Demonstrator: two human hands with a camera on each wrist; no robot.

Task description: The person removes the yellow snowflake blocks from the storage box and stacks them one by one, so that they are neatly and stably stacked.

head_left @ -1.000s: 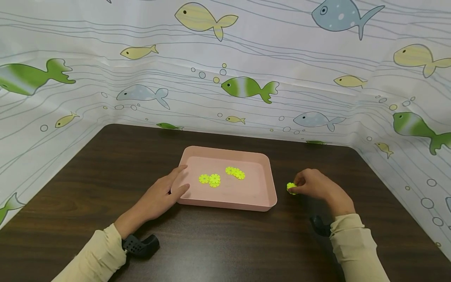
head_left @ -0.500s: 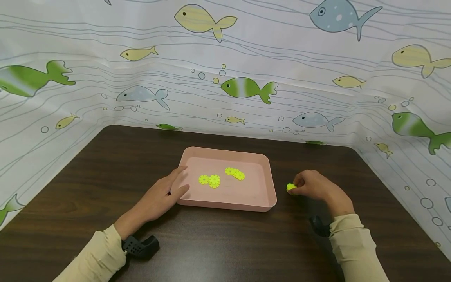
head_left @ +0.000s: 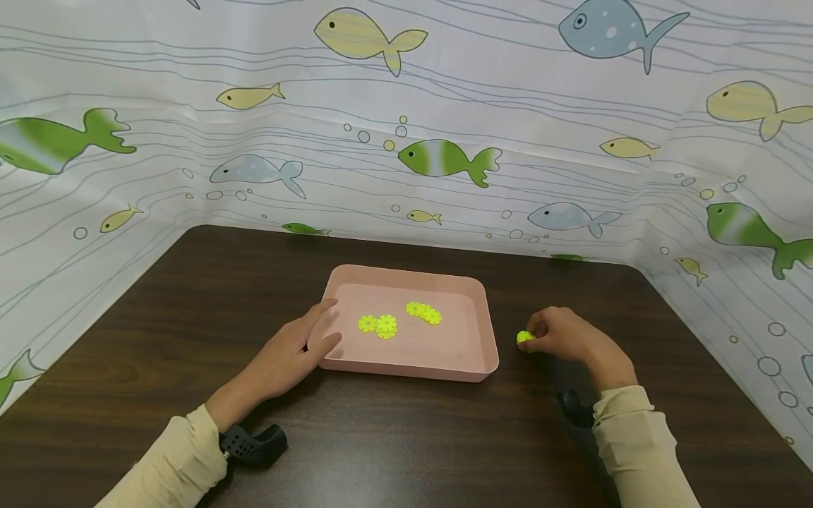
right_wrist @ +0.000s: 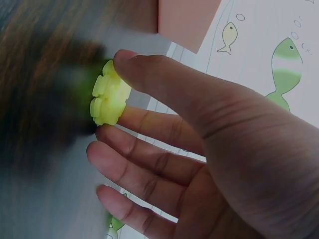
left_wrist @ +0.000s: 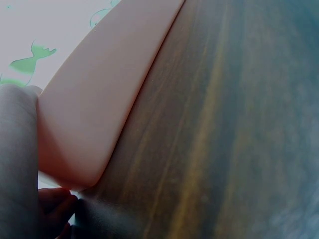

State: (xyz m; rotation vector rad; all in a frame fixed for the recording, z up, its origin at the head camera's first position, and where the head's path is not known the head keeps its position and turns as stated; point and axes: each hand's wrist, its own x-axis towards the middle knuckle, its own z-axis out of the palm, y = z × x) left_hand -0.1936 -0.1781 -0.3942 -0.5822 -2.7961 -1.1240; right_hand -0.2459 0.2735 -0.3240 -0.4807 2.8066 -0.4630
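Note:
A shallow pink tray (head_left: 406, 367) lies on the table. In the head view, several yellow-green notched plastic discs (head_left: 386, 324) lie in it, in two overlapping groups. My left hand (head_left: 286, 356) holds the tray's left side, thumb and index finger over the rim; in the left wrist view, other fingers curl by the tray's corner (left_wrist: 84, 149). Right of the tray, my right hand (head_left: 565, 335) pinches notched yellow-green discs (right_wrist: 109, 97) between thumb and fingers, low over the table. In the right wrist view they appear stacked face to face; their number is unclear.
The dark wooden table (head_left: 356, 451) reaches back to a white sheet (head_left: 356, 120) printed with fish, which stands along its back and sides. A black wrist strap (head_left: 254, 444) shows on the left arm, another (head_left: 576, 409) on the right.
The whole head view shifted very slightly after the first frame. Both hands, the tray and the discs stay in nearly the same places.

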